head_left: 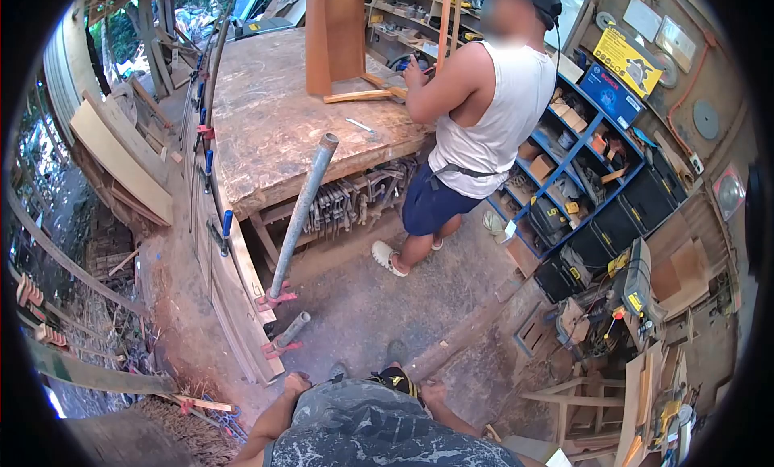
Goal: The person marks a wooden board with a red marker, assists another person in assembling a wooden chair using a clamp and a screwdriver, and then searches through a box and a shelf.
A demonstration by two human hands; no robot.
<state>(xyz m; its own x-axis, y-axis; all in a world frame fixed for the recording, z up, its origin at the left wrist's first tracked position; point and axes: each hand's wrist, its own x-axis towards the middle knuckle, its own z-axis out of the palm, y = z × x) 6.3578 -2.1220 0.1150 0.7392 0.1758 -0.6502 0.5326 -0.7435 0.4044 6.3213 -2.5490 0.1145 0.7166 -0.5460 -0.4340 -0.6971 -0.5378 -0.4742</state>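
Note:
My left hand [297, 383] hangs beside my body, its fingers curled in, close to the ends of some long boards [242, 322]. On the other side, my right hand [434, 392] is low at my hip with the fingers bent. I see nothing held in either hand, though both are small in view. A black item with yellow marks [395, 380] shows at my waist near the right hand. Red pipe clamps [276, 298] with grey metal pipes [305, 213] grip the boards in front of my left hand.
A person [496, 104] in a white sleeveless top stands at the heavy wooden workbench [258, 88], handling a wooden frame [343, 43]. Metal clamps [355, 201] hang under the bench. Blue shelving [556, 160] with tools and black cases stands right. Wood offcuts [645, 394] lean at lower right.

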